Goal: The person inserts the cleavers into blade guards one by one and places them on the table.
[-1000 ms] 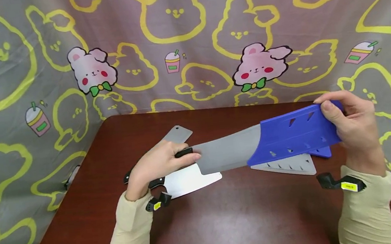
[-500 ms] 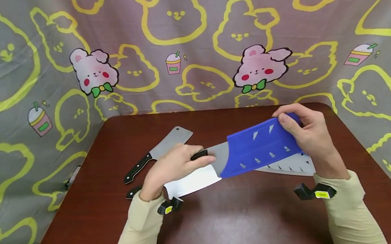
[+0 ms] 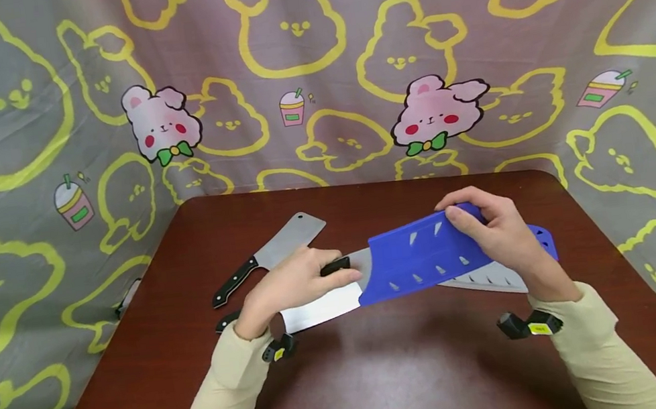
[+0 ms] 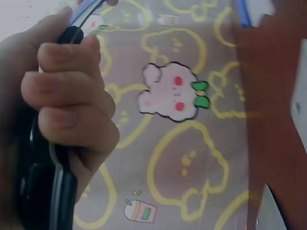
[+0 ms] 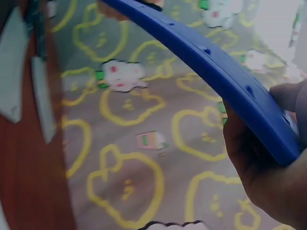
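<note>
My left hand grips the black handle of a broad-bladed knife, fingers curled round it in the left wrist view. Only a short strip of the knife's grey blade shows. The rest sits inside a blue blade guard with triangular slots, through which bits of metal are visible. At the far end of this guard, my right hand pinches it between thumb and fingers. The right wrist view shows the blue guard edge-on. Both hands hold the knife and guard above the table, in line with each other.
On the dark red-brown table lie a cleaver at the left and a second knife with a bright blade, partly behind my left hand. A white blade guard and another blue guard lie at the right. A patterned curtain hangs behind.
The right hand has moved left, sliding the blue guard over most of the knife's blade. The left hand has shifted slightly right, still gripping the handle.
</note>
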{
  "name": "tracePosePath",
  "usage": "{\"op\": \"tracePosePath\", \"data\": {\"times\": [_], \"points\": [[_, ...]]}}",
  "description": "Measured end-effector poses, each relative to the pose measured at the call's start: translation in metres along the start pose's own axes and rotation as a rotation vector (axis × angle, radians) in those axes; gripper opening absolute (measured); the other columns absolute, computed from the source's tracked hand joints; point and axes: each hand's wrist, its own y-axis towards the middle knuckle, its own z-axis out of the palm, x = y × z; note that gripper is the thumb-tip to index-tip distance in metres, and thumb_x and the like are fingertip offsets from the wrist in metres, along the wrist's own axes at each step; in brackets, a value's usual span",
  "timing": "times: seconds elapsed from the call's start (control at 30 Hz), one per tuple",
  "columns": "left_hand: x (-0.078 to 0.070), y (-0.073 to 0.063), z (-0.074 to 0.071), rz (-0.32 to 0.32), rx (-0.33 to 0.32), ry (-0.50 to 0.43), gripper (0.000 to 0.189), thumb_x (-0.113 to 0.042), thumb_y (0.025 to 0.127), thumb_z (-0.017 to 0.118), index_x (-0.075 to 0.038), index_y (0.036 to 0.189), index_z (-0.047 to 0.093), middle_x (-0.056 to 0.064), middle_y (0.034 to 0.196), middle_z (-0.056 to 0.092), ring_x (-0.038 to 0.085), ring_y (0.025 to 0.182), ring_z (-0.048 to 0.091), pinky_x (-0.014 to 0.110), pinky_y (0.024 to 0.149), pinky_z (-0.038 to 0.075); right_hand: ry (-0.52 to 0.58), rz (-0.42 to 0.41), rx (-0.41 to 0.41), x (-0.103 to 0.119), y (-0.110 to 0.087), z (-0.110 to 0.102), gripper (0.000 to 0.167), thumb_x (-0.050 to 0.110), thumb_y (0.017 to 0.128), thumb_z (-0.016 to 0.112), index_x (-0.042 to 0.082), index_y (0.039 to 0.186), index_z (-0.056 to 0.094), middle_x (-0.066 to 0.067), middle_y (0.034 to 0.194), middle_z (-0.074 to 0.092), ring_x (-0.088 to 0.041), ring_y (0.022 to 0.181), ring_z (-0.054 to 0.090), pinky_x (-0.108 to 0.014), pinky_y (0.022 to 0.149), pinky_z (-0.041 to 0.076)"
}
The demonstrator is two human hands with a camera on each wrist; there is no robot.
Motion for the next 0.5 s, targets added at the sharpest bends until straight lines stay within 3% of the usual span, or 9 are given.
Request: {"op": "tracePosePath", "data": {"times": [0.27, 0.37, 0.5], "points": [[0.017, -0.006, -0.002, -0.057, 0.137, -0.057, 0.029, -0.048, 0.095, 0.060, -0.023, 0.081, 0.056, -0.001, 0.064, 0.061, 0.009, 0.054, 0.057, 0.026, 0.057, 0.045, -0.108, 0.179, 0.258, -0.023, -0.010, -0.005, 0.024, 0.017, 0.100, 0.056, 0.013, 0.123, 0.060, -0.012, 0.111, 0.066, -0.013, 0.084, 0.071, -0.031, 0.069, 0.059], [0.025, -0.011, 0.001, -0.058, 0.200, -0.066, 0.018, -0.040, 0.095, 0.063, -0.023, 0.092, 0.061, 0.000, 0.071, 0.065, 0.013, 0.059, 0.062, 0.026, 0.059, 0.048, -0.124, 0.240, 0.398, -0.035, -0.016, -0.010, 0.024, 0.022, 0.101, 0.055, 0.014, 0.123, 0.060, -0.012, 0.112, 0.066, -0.012, 0.086, 0.070, -0.030, 0.071, 0.059], [0.033, -0.017, 0.012, -0.046, 0.275, -0.047, 0.012, -0.032, 0.093, 0.067, -0.022, 0.098, 0.064, -0.003, 0.073, 0.067, 0.010, 0.060, 0.064, 0.023, 0.060, 0.046, -0.086, 0.254, 0.614, -0.052, -0.028, -0.016, 0.021, 0.021, 0.102, 0.053, 0.013, 0.119, 0.061, -0.008, 0.105, 0.069, -0.011, 0.084, 0.068, -0.029, 0.069, 0.058]]}}
